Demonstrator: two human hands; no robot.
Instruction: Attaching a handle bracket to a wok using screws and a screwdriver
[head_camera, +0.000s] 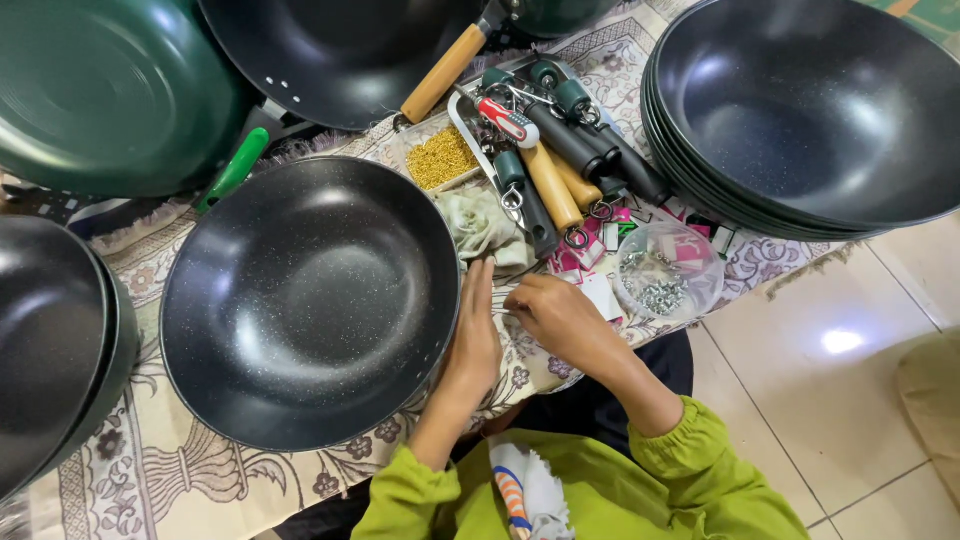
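The hands (520, 325) sit in a narrow gap of bare cloth (190, 470). The wok (310, 300) blocks the left, a rag (485, 230) and handles (550, 170) crowd the far side, and a bowl of screws (668, 270) stands right. Stacked woks (810, 110) fill the far right.

A clear round plastic tub (668, 270) of small silvery screws sits right of centre. Beside it, towards the frame's middle, lie small pink-and-white card tags (592, 250). A shallow clear tray (440, 157) of golden bits sits upper centre.
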